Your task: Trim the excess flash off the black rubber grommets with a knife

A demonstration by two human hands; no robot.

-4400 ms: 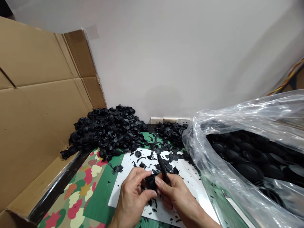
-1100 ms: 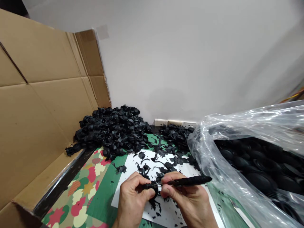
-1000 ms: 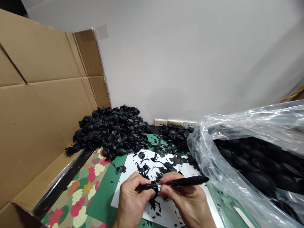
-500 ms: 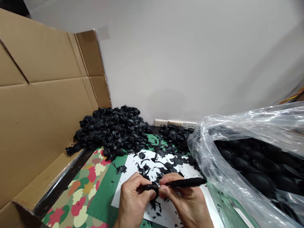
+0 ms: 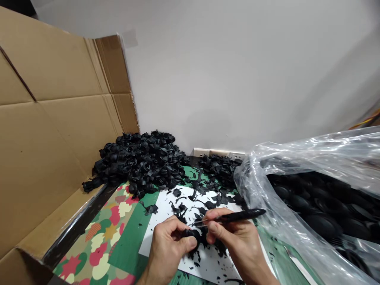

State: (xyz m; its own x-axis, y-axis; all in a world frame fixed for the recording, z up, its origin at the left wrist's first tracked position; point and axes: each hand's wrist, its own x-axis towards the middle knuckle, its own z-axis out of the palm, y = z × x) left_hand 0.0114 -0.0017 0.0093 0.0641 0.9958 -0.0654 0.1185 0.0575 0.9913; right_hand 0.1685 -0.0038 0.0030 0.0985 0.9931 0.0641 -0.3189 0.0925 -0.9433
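Observation:
My left hand (image 5: 166,247) is closed, pinching a small black ribbed rubber part (image 5: 189,234) between thumb and fingers. In my right hand (image 5: 237,237) is a slim knife-like tool (image 5: 245,215) with a dark wrapped handle and a thin metal tip. The tip points left, just above the rubber part; whether it touches is too small to tell. Beneath both hands lies a white sheet (image 5: 148,241), strewn with black rubber scraps (image 5: 181,206). The lower side of the held part is hidden by my left fingers.
A large heap of black rubber parts (image 5: 139,162) stands back left beside a cardboard wall (image 5: 65,71). Rubber trimmings (image 5: 221,168) are piled by the wall sockets (image 5: 202,152). At right, a clear plastic bag (image 5: 252,178) holds black rubber parts; metal tweezers (image 5: 299,265) lie nearby.
My right hand has moved slightly right and up, drawing the tool's tip back from the left fingers. The left hand still grips the rubber part, which now shows more.

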